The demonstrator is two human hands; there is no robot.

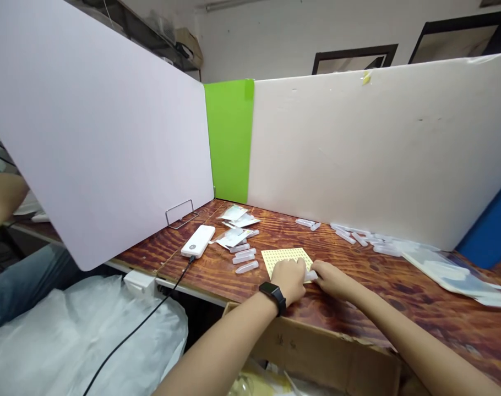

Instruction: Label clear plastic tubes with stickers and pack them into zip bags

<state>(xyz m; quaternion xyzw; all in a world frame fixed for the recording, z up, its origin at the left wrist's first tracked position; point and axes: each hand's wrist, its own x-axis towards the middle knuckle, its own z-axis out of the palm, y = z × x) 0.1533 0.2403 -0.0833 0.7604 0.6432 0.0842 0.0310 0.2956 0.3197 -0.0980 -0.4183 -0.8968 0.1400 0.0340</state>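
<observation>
Two hands meet at lower centre: the left hand (289,280), curled on a yellow dotted sheet (286,259), hides its grip; the right hand (333,279) pinches a small white plastic tube (311,275) at the sheet's right edge.

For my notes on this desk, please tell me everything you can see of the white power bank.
The white power bank is a flat, rounded rectangular block with a smooth, plastic-looking casing. It lies flat on the wood-grain table, angled across the surface, beside the small translucent tubes. A black cable enters its near end and runs off over the table edge. Only the table and cable appear to touch it.
</observation>
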